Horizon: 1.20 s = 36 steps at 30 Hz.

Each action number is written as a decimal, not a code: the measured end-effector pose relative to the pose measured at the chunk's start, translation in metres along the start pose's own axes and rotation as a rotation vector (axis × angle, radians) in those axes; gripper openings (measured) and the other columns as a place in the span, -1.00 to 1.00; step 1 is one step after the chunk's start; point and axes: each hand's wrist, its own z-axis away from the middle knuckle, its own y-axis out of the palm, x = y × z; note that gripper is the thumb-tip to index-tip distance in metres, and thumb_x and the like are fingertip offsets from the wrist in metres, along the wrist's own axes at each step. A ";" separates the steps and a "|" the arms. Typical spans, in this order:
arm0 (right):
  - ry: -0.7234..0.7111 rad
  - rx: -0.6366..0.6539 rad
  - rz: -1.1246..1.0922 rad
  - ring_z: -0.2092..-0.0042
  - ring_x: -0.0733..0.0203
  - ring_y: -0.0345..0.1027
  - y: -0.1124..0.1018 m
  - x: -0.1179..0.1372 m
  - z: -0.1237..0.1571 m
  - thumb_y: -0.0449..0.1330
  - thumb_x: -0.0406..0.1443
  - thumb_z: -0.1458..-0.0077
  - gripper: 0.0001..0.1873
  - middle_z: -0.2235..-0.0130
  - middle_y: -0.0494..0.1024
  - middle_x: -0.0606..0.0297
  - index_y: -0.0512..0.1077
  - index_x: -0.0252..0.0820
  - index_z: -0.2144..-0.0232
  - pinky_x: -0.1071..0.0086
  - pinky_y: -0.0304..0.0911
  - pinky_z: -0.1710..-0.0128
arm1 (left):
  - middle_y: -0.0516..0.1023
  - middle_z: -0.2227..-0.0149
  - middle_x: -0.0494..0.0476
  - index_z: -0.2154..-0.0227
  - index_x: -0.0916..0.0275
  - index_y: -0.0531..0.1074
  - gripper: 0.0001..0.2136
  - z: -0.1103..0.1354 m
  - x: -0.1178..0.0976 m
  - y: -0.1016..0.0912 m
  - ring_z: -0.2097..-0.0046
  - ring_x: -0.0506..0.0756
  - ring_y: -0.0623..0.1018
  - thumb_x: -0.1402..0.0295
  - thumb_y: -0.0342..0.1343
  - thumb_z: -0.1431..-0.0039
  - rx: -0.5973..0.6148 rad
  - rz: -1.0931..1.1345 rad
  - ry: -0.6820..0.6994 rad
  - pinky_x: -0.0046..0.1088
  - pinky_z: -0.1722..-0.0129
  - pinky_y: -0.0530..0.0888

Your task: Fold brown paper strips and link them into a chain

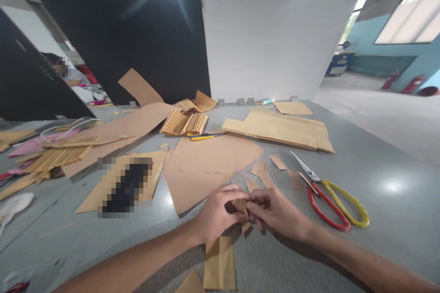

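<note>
My left hand (216, 213) and my right hand (275, 213) meet low over the grey table (378, 178), both pinched on a small folded piece of brown paper (240, 205). A bit of that paper hangs below the fingers. Just under my wrists lies a folded brown paper strip (220, 263). A large flat brown sheet (202, 167) spreads right behind my hands. Red and yellow scissors (326, 197) lie open to the right of my right hand.
Small paper offcuts (264, 171) are scattered behind my hands. A yellow utility knife (204, 136), pleated paper fans (185, 121) and a stack of brown envelopes (278, 129) lie further back. Black (130, 36) and white (275, 36) boards stand at the table's far edge. More pleated paper (58, 155) sits left.
</note>
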 end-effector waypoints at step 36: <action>-0.049 -0.151 -0.023 0.68 0.41 0.28 0.007 -0.010 -0.002 0.06 0.04 -0.33 -0.51 0.52 0.51 0.36 0.38 -0.20 0.45 0.53 0.05 0.68 | 0.65 0.18 0.16 -0.16 0.20 0.45 -0.46 -0.001 0.011 -0.003 0.16 0.14 0.61 0.35 0.36 -0.10 0.006 0.296 -0.237 -0.37 0.13 0.51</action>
